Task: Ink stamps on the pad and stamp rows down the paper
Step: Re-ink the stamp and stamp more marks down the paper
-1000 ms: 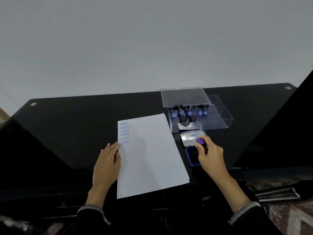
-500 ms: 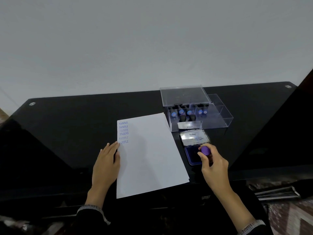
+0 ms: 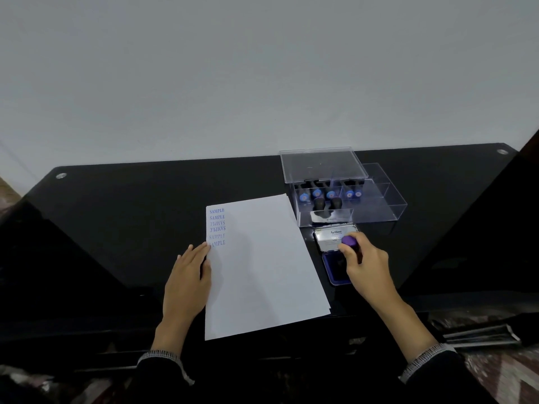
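A white paper sheet (image 3: 262,266) lies on the black table (image 3: 131,217), with a column of several blue SAMPLE prints (image 3: 217,227) down its upper left edge. My left hand (image 3: 189,275) rests flat on the sheet's left edge, fingertips just below the last print. To the right lies the ink pad (image 3: 334,266), dark blue, its silver lid (image 3: 331,237) folded back behind it. My right hand (image 3: 367,266) grips a stamp with a purple knob (image 3: 350,241) over the pad's far end. The stamp's face is hidden by my fingers.
Behind the ink pad stands a clear plastic box (image 3: 379,205) with its lid (image 3: 320,164) raised; several stamps with blue tops (image 3: 329,194) stand inside. The wall rises right behind the table. The table's near edge runs just below the sheet.
My right hand with the stamp dipped toward the near part of the pad, then came back toward its far end by the lid. The left hand and sheet stayed put.
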A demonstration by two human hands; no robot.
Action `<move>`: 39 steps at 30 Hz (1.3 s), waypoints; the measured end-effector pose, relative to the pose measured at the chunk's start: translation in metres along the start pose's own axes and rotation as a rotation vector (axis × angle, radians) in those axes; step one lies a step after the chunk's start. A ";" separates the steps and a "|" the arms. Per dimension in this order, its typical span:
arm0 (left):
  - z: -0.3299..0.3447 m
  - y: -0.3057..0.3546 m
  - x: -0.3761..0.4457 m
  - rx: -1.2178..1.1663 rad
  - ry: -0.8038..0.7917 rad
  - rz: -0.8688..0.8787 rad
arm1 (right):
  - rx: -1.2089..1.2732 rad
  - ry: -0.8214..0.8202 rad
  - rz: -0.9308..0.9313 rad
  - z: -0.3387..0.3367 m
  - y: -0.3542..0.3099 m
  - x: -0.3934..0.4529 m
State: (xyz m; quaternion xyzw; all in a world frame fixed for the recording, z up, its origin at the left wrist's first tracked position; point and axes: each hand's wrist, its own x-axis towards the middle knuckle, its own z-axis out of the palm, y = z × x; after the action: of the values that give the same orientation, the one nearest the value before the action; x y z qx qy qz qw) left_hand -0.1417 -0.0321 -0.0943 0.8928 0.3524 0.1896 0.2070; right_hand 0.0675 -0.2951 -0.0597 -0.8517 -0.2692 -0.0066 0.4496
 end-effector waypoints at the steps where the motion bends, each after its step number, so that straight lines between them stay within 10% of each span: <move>1: 0.000 0.000 0.000 -0.001 0.000 -0.002 | 0.002 0.009 -0.003 0.001 0.000 -0.001; 22: -0.001 0.000 0.005 -0.093 0.084 -0.053 | 0.086 0.044 -0.021 0.006 -0.023 -0.020; 29: -0.007 0.004 0.004 -0.119 0.103 -0.055 | 0.426 -0.204 -0.028 0.086 -0.096 -0.018; 39: -0.002 -0.001 0.005 -0.078 0.123 -0.046 | 0.230 -0.352 -0.142 0.149 -0.124 0.017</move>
State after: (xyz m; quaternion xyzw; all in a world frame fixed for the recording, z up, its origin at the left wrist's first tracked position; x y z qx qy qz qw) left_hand -0.1395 -0.0274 -0.0922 0.8625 0.3771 0.2527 0.2238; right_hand -0.0102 -0.1168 -0.0494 -0.7616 -0.4019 0.1412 0.4884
